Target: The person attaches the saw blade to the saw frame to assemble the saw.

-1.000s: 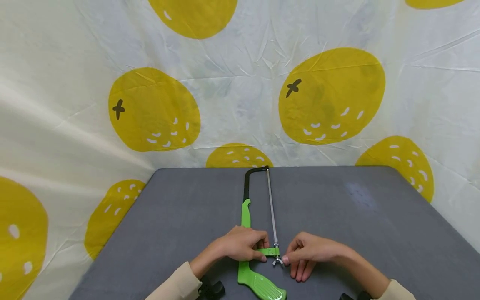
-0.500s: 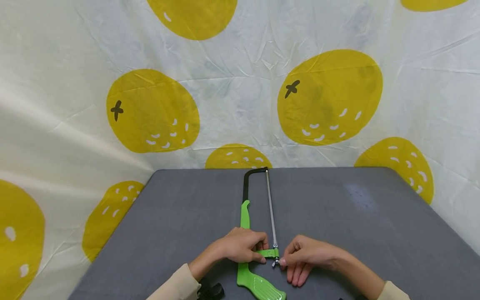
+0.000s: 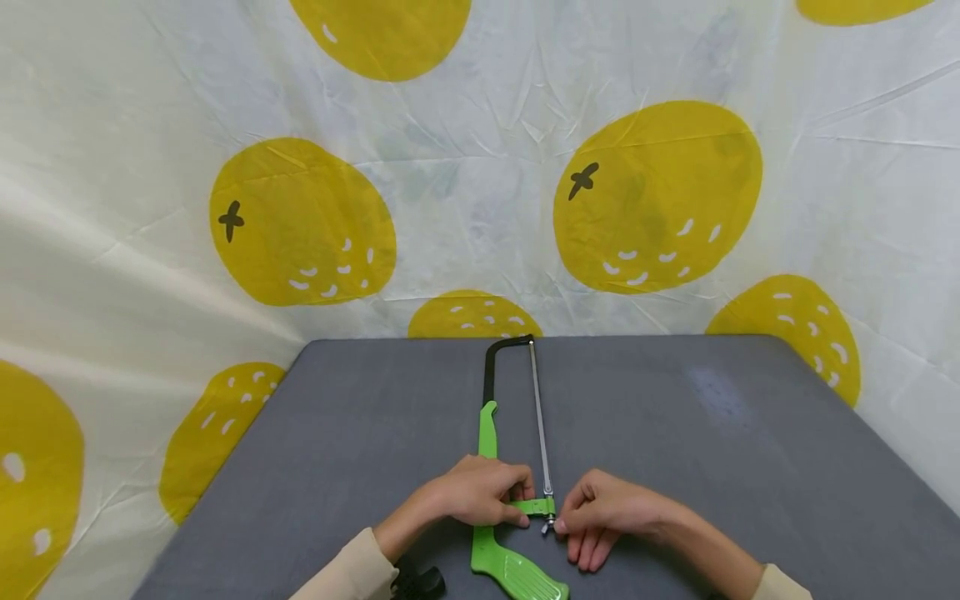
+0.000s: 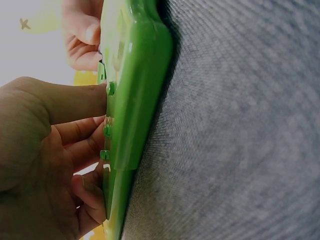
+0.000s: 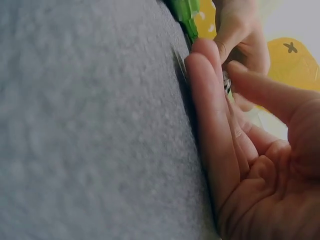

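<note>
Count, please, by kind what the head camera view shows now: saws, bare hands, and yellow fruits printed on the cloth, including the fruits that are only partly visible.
Hacksaw with green handle: 1
Bare hands, left hand and right hand: 2
Yellow printed fruits: 8
Total: 11

No text, label, brand or number can be read. The only sign-like marks are printed on the fruit-patterned cloth [image 3: 472, 208]: a dark cross [image 3: 231, 221] on the left yellow fruit [image 3: 315, 217] and another dark cross [image 3: 583, 180] on the right yellow fruit [image 3: 675, 192].
</note>
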The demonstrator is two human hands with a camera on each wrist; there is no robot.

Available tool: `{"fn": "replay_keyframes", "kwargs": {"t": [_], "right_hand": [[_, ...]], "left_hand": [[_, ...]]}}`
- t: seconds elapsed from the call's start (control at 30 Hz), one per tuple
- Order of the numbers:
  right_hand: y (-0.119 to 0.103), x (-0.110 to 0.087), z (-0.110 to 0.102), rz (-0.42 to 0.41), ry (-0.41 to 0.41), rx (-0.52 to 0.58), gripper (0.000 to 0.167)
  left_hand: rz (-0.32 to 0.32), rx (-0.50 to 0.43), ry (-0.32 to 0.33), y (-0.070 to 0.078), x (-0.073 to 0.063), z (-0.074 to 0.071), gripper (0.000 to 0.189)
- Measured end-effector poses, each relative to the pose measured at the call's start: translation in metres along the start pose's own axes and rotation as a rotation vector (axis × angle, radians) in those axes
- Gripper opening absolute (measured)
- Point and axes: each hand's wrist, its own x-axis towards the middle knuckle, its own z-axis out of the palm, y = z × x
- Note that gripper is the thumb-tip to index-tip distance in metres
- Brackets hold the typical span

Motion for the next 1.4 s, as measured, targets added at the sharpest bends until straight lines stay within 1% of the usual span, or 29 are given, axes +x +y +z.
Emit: {"fn": "replay_keyframes", "kwargs": {"t": [0.13,0.37,0.47,0.7,0.8,1.07,1.4], "right_hand": [[0.0008,0.0025,0.0023,-0.019,0.030,-0.015,0.026],[0.0041,0.0010,0.0015,-0.032,0.004,0.000,0.019],[0.0047,0.0000,0.0013,-0.034,0.009,0.003,0.017],[0.0038,-0.0002,0.0018,-0.028,0.022,0.003,0.012],[0.0046,0.0003,0.0018,-0.026,0.022,-0.001,0.012],[0.0097,0.0004,0.0038,-0.021,0.016,-0.023,0.015],[0.0071,-0.0005,0.0025,-0.035,0.006,-0.017,0.016]], "left_hand": [[-0.014,0.003,0.005,-0.0001,-0.0006,-0.0007,0.017],[-0.011,0.000,-0.003,-0.0005,-0.0003,0.0019,0.016],[-0.008,0.007,0.001,0.0001,0.0004,0.0027,0.016],[-0.012,0.023,-0.001,0.0037,-0.0006,-0.0006,0.017],[-0.013,0.016,-0.003,0.0035,-0.0004,-0.0003,0.016],[-0.009,0.009,0.002,0.0017,-0.0013,0.0068,0.017],[-0.013,0.011,0.002,0.0040,-0.0014,0.0019,0.017]]}}
